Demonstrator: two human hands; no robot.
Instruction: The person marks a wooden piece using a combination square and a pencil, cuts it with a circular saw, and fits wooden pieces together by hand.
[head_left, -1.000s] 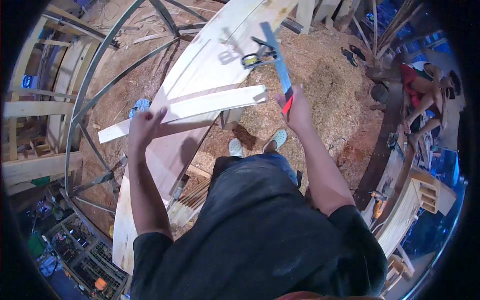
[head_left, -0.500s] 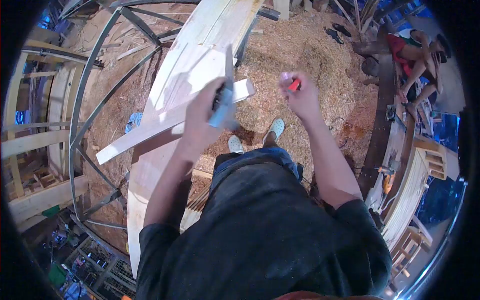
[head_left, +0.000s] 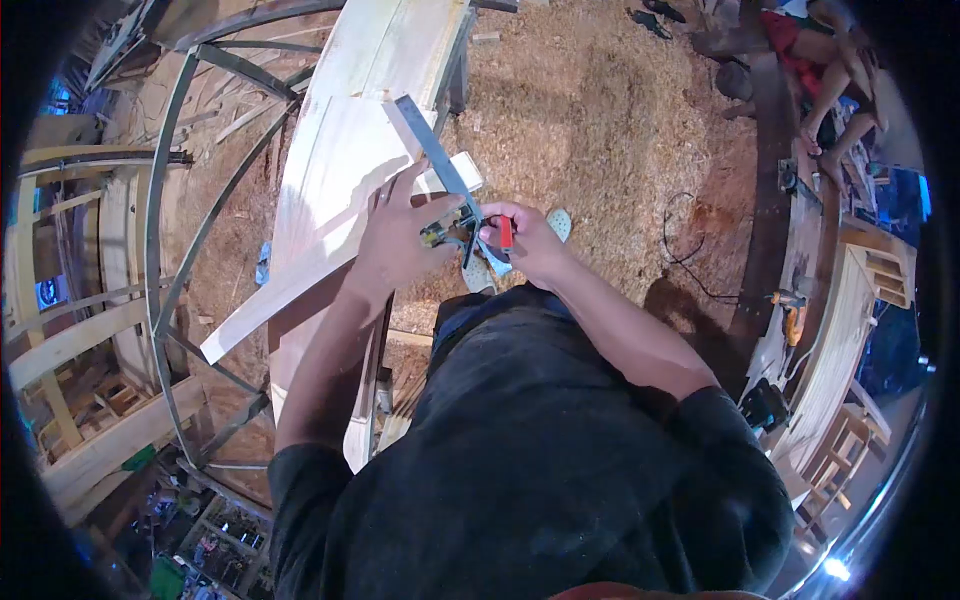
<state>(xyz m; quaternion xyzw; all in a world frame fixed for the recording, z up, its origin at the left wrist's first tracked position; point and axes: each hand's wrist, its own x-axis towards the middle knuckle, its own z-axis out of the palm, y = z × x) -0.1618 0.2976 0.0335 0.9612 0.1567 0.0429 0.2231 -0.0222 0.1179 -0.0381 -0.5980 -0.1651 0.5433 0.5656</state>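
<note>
A pale squared length of wood [head_left: 275, 298] lies slantwise across a wide board [head_left: 345, 130]. Over its right end extends the steel blade of a combination square [head_left: 436, 150], tilted up to the left. My left hand [head_left: 392, 240] grips the square near its head, thumb reaching toward the blade and fingers by the wood. My right hand [head_left: 535, 245] is closed around a small red object [head_left: 506, 233] beside the square's head; its kind I cannot make out. The hands nearly meet, and part of the square's head is hidden between them.
Wood shavings [head_left: 590, 120] cover the ground. A curved metal frame [head_left: 160, 200] stands at left. On the right, an orange power drill [head_left: 794, 322] rests near a long beam [head_left: 760, 180], and another person [head_left: 830, 90] sits at the upper right. A cable [head_left: 690, 265] curls on the ground.
My right hand has moved left and down with the red object, up to the square. My left hand has turned the square so its blade leans left across the wood's end.
</note>
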